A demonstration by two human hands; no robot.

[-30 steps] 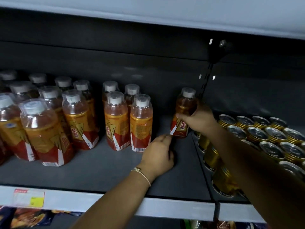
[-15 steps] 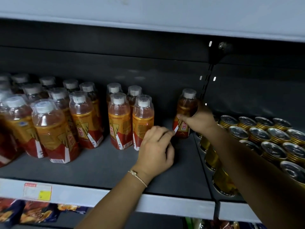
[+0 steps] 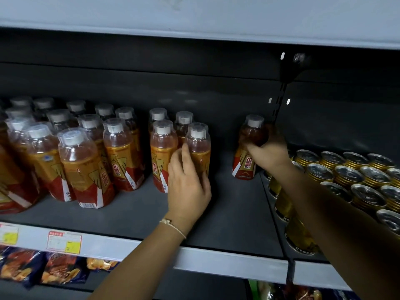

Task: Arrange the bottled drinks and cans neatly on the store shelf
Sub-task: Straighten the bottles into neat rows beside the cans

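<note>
Orange drink bottles with white caps and red-gold labels stand on the dark shelf [image 3: 233, 217]. A lone bottle [image 3: 246, 156] stands upright at the right end of this section; my right hand [image 3: 269, 153] grips its upper body. My left hand [image 3: 187, 185] reaches up against the front right bottle [image 3: 198, 146] of a small cluster in the middle, fingers curling round it. A big group of the same bottles [image 3: 75, 156] fills the left. Gold cans [image 3: 350, 176] with silver tops sit in rows on the right section.
A slotted upright [image 3: 279, 109] and a gap divide the bottle section from the cans. The shelf above hangs low. Price tags [image 3: 64, 241] sit on the front rail, with snack packets [image 3: 43, 269] on the shelf below. Bare shelf lies between cluster and lone bottle.
My left hand rose from the shelf floor to the front right bottle of the middle cluster. My right hand slid higher on the lone bottle. The view shifted left.
</note>
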